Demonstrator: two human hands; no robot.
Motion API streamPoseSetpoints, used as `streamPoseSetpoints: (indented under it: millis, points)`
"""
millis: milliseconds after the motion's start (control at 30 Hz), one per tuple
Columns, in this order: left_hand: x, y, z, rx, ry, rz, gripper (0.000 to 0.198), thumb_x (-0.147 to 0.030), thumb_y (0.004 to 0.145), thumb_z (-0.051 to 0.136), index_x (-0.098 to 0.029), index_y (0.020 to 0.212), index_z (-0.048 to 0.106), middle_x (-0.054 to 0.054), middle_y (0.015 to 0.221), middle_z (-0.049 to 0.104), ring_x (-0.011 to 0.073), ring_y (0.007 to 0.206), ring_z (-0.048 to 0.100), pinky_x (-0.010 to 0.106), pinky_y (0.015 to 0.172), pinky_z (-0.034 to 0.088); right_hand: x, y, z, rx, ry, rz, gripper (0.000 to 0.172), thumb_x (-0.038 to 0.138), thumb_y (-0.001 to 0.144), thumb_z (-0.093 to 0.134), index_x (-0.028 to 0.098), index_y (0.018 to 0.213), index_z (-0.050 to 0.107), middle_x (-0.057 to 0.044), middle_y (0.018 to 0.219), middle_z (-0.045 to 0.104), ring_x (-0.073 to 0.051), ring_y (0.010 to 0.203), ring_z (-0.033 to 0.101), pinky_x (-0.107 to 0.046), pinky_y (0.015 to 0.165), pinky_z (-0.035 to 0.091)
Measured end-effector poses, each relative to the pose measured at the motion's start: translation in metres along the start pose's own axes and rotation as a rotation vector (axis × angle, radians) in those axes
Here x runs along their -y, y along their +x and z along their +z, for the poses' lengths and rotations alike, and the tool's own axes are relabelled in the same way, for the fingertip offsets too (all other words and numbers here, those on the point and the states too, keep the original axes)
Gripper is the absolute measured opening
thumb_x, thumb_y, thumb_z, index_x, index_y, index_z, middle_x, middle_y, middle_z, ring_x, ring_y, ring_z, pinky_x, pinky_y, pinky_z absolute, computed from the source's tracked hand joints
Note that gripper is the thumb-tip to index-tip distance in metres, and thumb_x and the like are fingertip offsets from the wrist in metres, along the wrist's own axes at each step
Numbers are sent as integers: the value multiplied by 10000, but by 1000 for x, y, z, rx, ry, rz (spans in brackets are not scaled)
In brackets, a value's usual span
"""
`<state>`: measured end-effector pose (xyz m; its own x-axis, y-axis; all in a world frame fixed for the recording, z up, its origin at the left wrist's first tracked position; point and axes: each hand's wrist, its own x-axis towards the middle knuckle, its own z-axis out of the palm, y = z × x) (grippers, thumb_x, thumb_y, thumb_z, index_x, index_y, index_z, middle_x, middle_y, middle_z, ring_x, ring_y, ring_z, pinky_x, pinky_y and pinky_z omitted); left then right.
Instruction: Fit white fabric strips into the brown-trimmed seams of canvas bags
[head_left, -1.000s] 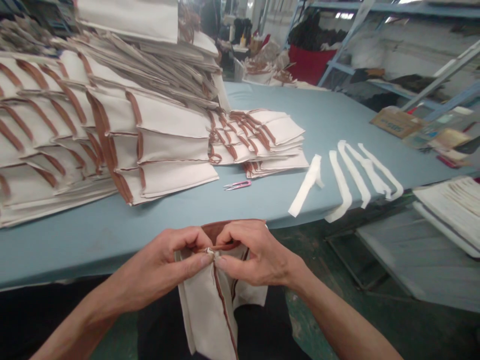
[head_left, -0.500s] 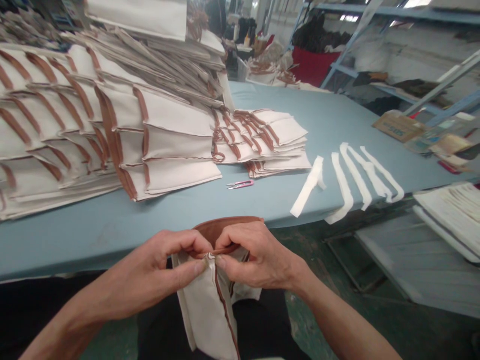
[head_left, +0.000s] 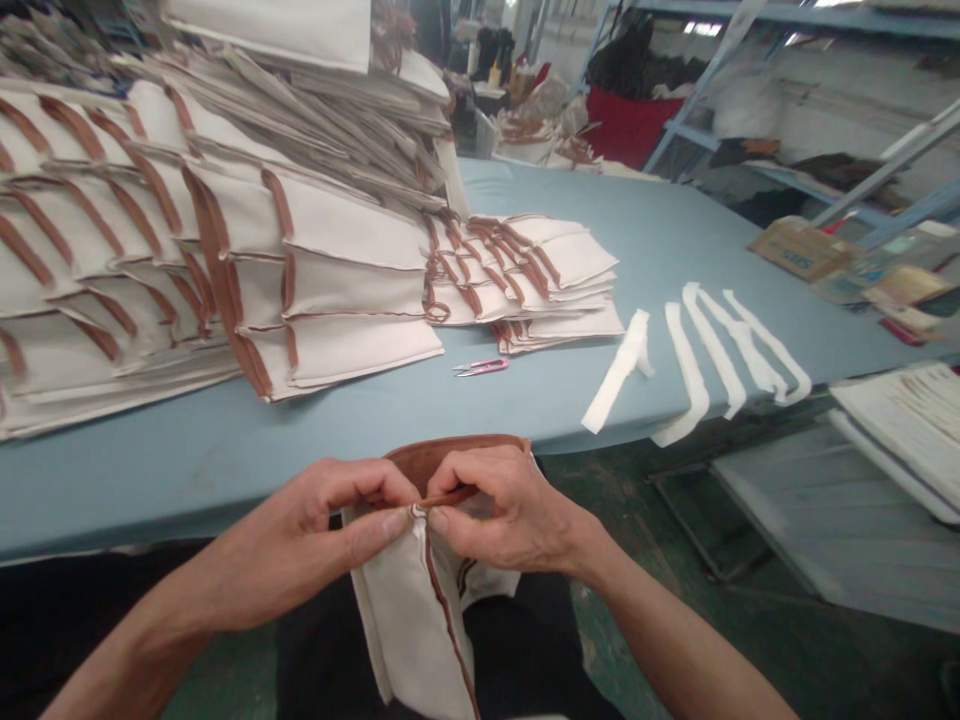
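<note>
The left hand (head_left: 315, 530) and right hand (head_left: 514, 510) pinch a brown binding (head_left: 448, 496) on a canvas bag (head_left: 405, 625); its end seems hidden.

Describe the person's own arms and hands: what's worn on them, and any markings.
The left hand and right hand are bare: no gloves, rings or tape show, and the nails look short. The left forearm and right forearm are bare too, with no sleeve, watch or band in view.
</note>
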<state>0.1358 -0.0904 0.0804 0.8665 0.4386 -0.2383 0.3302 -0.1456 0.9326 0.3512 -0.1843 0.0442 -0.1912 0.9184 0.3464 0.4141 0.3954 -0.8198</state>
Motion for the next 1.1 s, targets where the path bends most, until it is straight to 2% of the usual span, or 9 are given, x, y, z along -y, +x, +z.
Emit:
streamPoseSetpoints:
  millis: [167, 567, 900, 1100]
  points:
    - [1, 3, 1, -4, 11, 11, 270, -390, 1022, 617, -215, 873, 758, -40, 803, 717, 128, 746, 600, 167, 675, 468, 0, -1, 1, -13, 16, -5, 81, 208, 872, 653, 187, 793, 647, 27, 704, 677, -106, 598, 541, -221, 611, 409]
    - [-6, 2, 11, -68, 66, 8, 317, -365, 987, 602, -193, 727, 661, -62, 665, 527, 112, 630, 439, 195, 570, 359, 7, -1, -1, 17, 97, 14, 160, 238, 895, 648, 195, 753, 589, 41, 684, 607, -103, 591, 503, -227, 623, 414]
    - [-9, 0, 11, -52, 100, -34, 322, -386, 976, 583, -191, 737, 677, -49, 677, 551, 125, 641, 461, 208, 569, 365, 10, 1, 1, 11, 110, 11, 179, 220, 865, 658, 196, 717, 560, 61, 647, 552, -89, 571, 488, -219, 590, 372]
    - [-9, -1, 21, -127, 75, 21, 239, -292, 940, 549, -208, 723, 604, -65, 670, 537, 122, 642, 471, 207, 584, 373, 11, 2, 4, -20, 73, 11, 186, 198, 848, 639, 200, 696, 531, 70, 624, 523, -80, 547, 438, -221, 549, 321]
